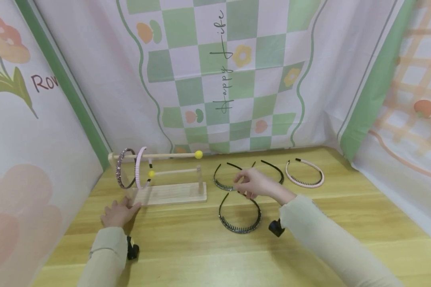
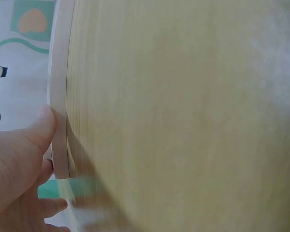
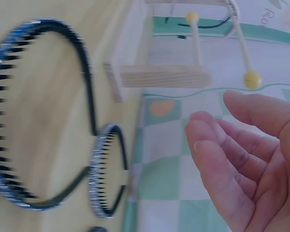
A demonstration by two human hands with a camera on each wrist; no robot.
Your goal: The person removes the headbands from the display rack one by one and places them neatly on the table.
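My left hand (image 1: 117, 213) rests at the left end of a wooden headband rack (image 1: 169, 194), fingers spread. Its thumb (image 2: 44, 126) touches the base's edge in the left wrist view. A beaded headband (image 1: 119, 169) and a pink headband (image 1: 138, 167) hang on the rack's upper rod. Over the table, my right hand (image 1: 255, 182) has loosely bent fingers and holds nothing. Beneath and in front of it lies a glittery black toothed headband (image 1: 240, 230). Another glittery headband (image 1: 220, 185) lies behind, partly hidden by the hand.
A black headband (image 1: 281, 173) lies behind the right hand, partly covered. Farther right is a pink headband (image 1: 321, 180) with dark teeth. The rack's rods end in yellow balls (image 1: 198, 154). A printed curtain (image 1: 215, 99) stands behind the wooden table (image 1: 186, 255).
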